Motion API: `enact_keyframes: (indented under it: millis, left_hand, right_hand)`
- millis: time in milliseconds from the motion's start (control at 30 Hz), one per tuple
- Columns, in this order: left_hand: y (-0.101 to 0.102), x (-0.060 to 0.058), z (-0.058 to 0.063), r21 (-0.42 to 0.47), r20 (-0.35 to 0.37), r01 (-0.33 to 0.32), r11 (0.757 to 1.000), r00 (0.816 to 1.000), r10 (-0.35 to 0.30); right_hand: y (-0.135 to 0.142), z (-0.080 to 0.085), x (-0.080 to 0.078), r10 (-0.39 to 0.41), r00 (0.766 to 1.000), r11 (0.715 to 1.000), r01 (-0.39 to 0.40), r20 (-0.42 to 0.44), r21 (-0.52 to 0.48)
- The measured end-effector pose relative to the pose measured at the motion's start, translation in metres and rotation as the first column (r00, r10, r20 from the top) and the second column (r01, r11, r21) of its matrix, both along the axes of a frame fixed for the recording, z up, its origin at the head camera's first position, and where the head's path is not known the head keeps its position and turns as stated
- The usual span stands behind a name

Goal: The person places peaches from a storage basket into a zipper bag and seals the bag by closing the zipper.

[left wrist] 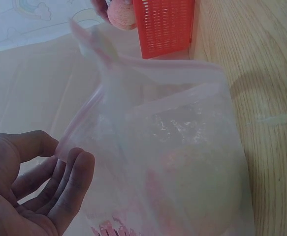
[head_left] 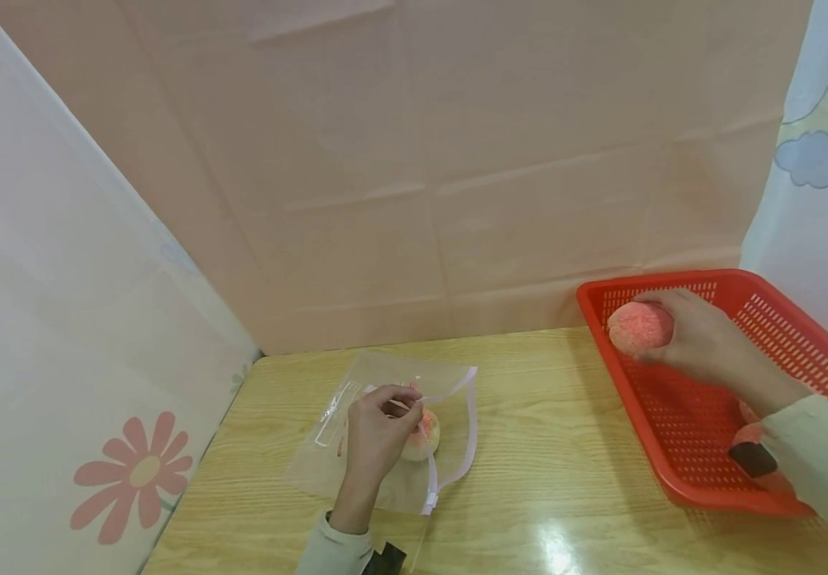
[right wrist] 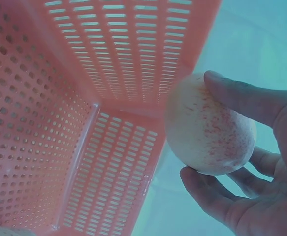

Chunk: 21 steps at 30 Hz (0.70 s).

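Note:
My left hand (head_left: 378,431) pinches the pink-edged mouth of a clear zip bag (left wrist: 158,113) between thumb and fingers, and the mouth gapes apart. Inside the bag lies one pink-and-cream peach (head_left: 424,438), seen blurred through the plastic in the left wrist view. Over at the right, my right hand (head_left: 701,335) grips another peach (right wrist: 209,128), thumb on one side and fingers on the other. That peach is held up by the near-left rim of a red plastic basket (head_left: 643,431). More peaches (head_left: 754,435) sit low in the basket, partly covered by my right sleeve.
The bag lies on a light wood table (head_left: 528,447), with the basket to its right. A plain pinkish cloth (head_left: 414,176) hangs behind the table. Patterned white sheets (head_left: 97,319) stand at both sides.

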<state>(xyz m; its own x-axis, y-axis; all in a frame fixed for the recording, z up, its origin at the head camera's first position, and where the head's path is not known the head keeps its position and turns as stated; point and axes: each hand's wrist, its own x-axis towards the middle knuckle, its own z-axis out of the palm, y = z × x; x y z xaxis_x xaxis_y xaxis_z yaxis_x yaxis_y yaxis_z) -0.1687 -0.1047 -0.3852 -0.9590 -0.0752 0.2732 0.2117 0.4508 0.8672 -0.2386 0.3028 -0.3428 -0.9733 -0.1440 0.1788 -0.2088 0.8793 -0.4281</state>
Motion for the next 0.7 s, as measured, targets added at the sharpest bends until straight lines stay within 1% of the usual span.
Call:
enact_keyframes:
  millis: [233,367,467,700]
  left_hand:
    - [0.0,0.0,0.0,0.008,0.007,-0.019,1.0,1.0,0.018]
    - [0.001,-0.001,0.0,0.009,-0.003,-0.016,1.0,1.0,0.016]
    - [0.0,-0.002,0.0,0.017,-0.009,-0.003,1.0,1.0,0.003]
    - [0.0,-0.001,0.001,0.031,0.001,0.002,1.0,1.0,-0.002]
  right_hand:
    - [-0.004,0.006,0.004,0.013,1.0,1.0,-0.013,-0.009,0.004]
    - [-0.009,0.011,0.007,0.017,1.0,1.0,-0.017,0.005,0.01]
    - [-0.014,0.015,0.01,0.019,1.0,1.0,-0.019,-0.002,0.008]
    - [-0.027,0.022,0.017,0.065,0.998,0.998,-0.065,-0.021,0.0]
